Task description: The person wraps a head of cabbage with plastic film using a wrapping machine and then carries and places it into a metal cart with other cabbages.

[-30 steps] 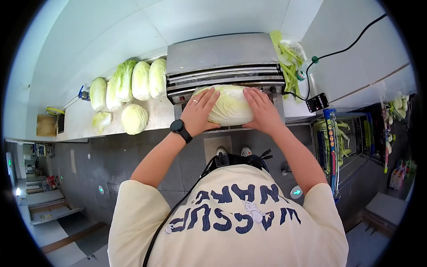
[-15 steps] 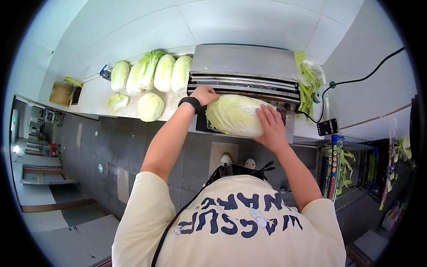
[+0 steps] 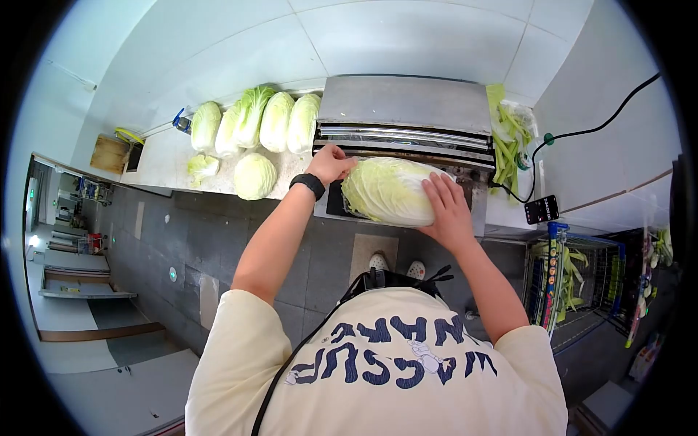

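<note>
A large Chinese cabbage point(image 3: 389, 190) lies on its side on the dark plate at the front of a metal film-wrapping machine point(image 3: 407, 102). Its left end has the sheen of clear plastic film point(image 3: 346, 195). My left hand point(image 3: 331, 164), below a black wristwatch, pinches at the cabbage's upper left edge, seemingly on the film; the fingertips are small in view. My right hand point(image 3: 448, 211) is wrapped round the cabbage's pale right end, fingers on top. Behind the cabbage run the machine's rollers point(image 3: 407, 134).
Several Chinese cabbages point(image 3: 276, 122) stand along the wall on the left counter, with a rounder cabbage point(image 3: 254, 176) and loose leaves point(image 3: 203, 168) in front. Trimmed leaves point(image 3: 509, 142), a cable point(image 3: 603, 131) and a phone point(image 3: 542, 209) lie right. A cart point(image 3: 582, 276) stands below.
My left hand has shifted slightly left along the cabbage's edge, its fingertips still at the edge. The right hand keeps its place on the cabbage. The whole view has moved a little.
</note>
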The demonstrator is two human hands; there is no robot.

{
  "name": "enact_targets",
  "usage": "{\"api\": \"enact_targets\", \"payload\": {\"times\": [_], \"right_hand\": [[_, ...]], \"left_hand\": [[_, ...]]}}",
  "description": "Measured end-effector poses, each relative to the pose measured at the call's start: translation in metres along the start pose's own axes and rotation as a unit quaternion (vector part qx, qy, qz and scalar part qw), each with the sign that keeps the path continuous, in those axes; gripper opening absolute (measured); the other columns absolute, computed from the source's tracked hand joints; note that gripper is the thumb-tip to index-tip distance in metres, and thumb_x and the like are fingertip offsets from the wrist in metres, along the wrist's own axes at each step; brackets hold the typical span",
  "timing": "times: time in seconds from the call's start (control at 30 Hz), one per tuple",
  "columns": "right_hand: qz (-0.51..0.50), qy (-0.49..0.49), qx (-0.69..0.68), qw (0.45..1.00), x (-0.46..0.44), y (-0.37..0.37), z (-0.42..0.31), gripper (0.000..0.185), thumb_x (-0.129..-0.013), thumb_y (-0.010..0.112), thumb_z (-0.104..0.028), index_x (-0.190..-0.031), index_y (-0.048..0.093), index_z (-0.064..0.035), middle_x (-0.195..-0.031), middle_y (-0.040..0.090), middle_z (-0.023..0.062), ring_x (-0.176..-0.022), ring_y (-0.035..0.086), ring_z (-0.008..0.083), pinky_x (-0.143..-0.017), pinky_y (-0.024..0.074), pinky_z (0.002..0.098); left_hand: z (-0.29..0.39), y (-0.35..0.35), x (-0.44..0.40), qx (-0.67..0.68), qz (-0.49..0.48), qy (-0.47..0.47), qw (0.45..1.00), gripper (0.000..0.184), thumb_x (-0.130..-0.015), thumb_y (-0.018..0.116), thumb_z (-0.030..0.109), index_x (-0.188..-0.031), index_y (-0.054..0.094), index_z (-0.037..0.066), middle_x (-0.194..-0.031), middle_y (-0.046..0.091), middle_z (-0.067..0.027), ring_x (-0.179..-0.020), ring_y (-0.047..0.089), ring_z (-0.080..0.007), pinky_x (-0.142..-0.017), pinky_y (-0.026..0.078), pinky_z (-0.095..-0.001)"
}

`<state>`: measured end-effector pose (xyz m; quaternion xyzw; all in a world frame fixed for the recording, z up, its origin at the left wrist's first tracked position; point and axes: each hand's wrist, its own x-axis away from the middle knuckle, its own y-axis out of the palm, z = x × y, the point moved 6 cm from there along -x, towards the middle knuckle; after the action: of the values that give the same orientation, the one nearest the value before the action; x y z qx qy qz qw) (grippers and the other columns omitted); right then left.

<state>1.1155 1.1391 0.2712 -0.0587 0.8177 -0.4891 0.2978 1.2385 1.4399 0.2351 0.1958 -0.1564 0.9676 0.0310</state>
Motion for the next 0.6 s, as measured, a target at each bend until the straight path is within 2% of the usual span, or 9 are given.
{"api": "enact_targets", "payload": {"times": [0.1, 0.2, 0.33, 0.43, 0.47, 0.5, 0.57, 0.6], "right_hand": [[0.006, -0.004, 0.002, 1.000, 0.000, 0.000, 0.000, 0.103, -0.053, 0.092, -0.023, -0.145, 0.048, -0.0109, -0.149, 0.047, 0.0130, -0.137, 0.042, 0.0373, -0.113, 0.0386, 0.0486], [0.000, 0.000, 0.005, 1.000, 0.000, -0.001, -0.001, 0.103, -0.053, 0.093, -0.024, -0.145, 0.048, -0.0108, -0.149, 0.046, 0.0131, -0.137, 0.042, 0.0373, -0.113, 0.0388, 0.0489], [-0.004, 0.004, -0.003, 1.000, -0.002, -0.003, -0.001, 0.104, -0.052, 0.093, -0.022, -0.145, 0.048, -0.0108, -0.149, 0.046, 0.0135, -0.137, 0.042, 0.0373, -0.113, 0.0392, 0.0490], [0.001, 0.000, 0.000, 1.000, -0.002, -0.003, -0.002, 0.105, -0.051, 0.094, -0.022, -0.145, 0.048, -0.0109, -0.148, 0.046, 0.0137, -0.137, 0.043, 0.0372, -0.112, 0.0399, 0.0490], [0.003, -0.001, 0.004, 1.000, -0.002, -0.003, -0.002, 0.105, -0.050, 0.094, -0.022, -0.144, 0.048, -0.0109, -0.148, 0.046, 0.0137, -0.137, 0.043, 0.0371, -0.112, 0.0402, 0.0490], [-0.001, -0.002, 0.004, 1.000, -0.002, -0.002, -0.002, 0.105, -0.050, 0.094, -0.022, -0.144, 0.048, -0.0110, -0.148, 0.047, 0.0137, -0.136, 0.043, 0.0371, -0.112, 0.0404, 0.0491], [-0.009, 0.000, 0.007, 1.000, -0.001, -0.002, -0.002, 0.105, -0.050, 0.094, -0.022, -0.144, 0.048, -0.0110, -0.148, 0.047, 0.0137, -0.136, 0.043, 0.0370, -0.111, 0.0408, 0.0493], [-0.010, 0.000, 0.005, 1.000, -0.001, -0.003, -0.001, 0.105, -0.051, 0.094, -0.023, -0.145, 0.048, -0.0120, -0.148, 0.047, 0.0130, -0.137, 0.042, 0.0365, -0.112, 0.0397, 0.0503]], "left_hand": [[-0.008, 0.001, -0.001, 0.040, 0.008, 0.014, 0.999, 0.026, -0.083, 0.081, 0.010, -0.093, 0.060, -0.002, -0.077, 0.062, -0.0056, -0.062, 0.059, -0.0129, -0.055, 0.049, -0.0277], [-0.004, 0.000, 0.002, 0.061, -0.024, 0.038, 0.997, 0.023, -0.083, 0.079, 0.006, -0.094, 0.061, -0.002, -0.078, 0.062, -0.0051, -0.063, 0.059, -0.0127, -0.056, 0.049, -0.0276], [-0.007, -0.010, 0.014, -0.035, -0.021, 0.059, 0.997, 0.020, -0.083, 0.074, 0.000, -0.099, 0.063, -0.001, -0.078, 0.062, -0.0034, -0.065, 0.059, -0.0120, -0.060, 0.049, -0.0266], [-0.025, -0.003, 0.024, 0.023, -0.011, 0.053, 0.998, 0.021, -0.082, 0.075, 0.001, -0.100, 0.064, -0.001, -0.078, 0.062, -0.0028, -0.065, 0.058, -0.0113, -0.059, 0.049, -0.0262], [-0.033, -0.002, 0.024, 0.041, -0.006, 0.034, 0.999, 0.027, -0.081, 0.074, 0.000, -0.106, 0.065, 0.000, -0.080, 0.062, -0.0049, -0.069, 0.060, -0.0145, -0.063, 0.050, -0.0287], [-0.025, -0.003, 0.030, -0.058, 0.016, 0.078, 0.995, 0.030, -0.081, 0.073, 0.000, -0.110, 0.065, 0.002, -0.085, 0.063, -0.0071, -0.073, 0.061, -0.0170, -0.066, 0.052, -0.0308], [-0.001, -0.004, 0.042, -0.252, 0.056, 0.165, 0.952, 0.037, -0.080, 0.072, 0.000, -0.116, 0.065, 0.004, -0.094, 0.064, -0.0115, -0.080, 0.063, -0.0219, -0.072, 0.054, -0.0351], [0.012, -0.003, 0.045, -0.265, 0.089, 0.258, 0.925, 0.044, -0.080, 0.069, 0.002, -0.123, 0.065, 0.009, -0.115, 0.062, -0.0169, -0.101, 0.063, -0.0306, -0.088, 0.053, -0.0422]]}}
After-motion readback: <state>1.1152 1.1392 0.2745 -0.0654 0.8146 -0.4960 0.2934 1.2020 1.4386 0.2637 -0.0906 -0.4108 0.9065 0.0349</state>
